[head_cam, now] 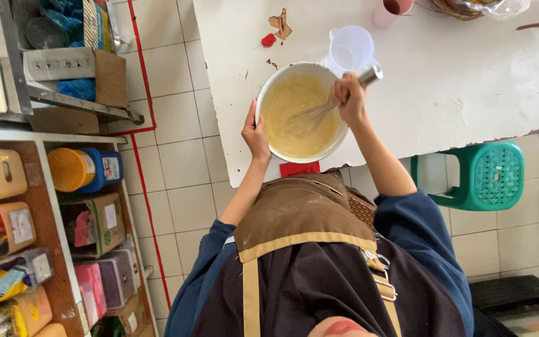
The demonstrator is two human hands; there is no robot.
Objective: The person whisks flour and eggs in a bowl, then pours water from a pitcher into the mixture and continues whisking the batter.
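Pale yellow batter (297,115), smooth with no dry flour showing, fills a white mixing bowl (263,100) at the centre of the frame, on the worktop (469,81). The right hand (348,95) has its grip closed round a metal whisk (329,107) (wires sunk in the mix); the left hand (256,132) clasps the bowl's rim. 1 empty measuring jug (349,48) stands just beyond, so the mixing looks well advanced.

The floor of pale square tiles (182,162) carries thin red lines. A white-painted table (469,81) (its paint is chipped in places) stands on it, with a green plastic stool (491,175) beside. Wooden shelves (48,206) on one side hold boxes and packets. The light is soft and even.
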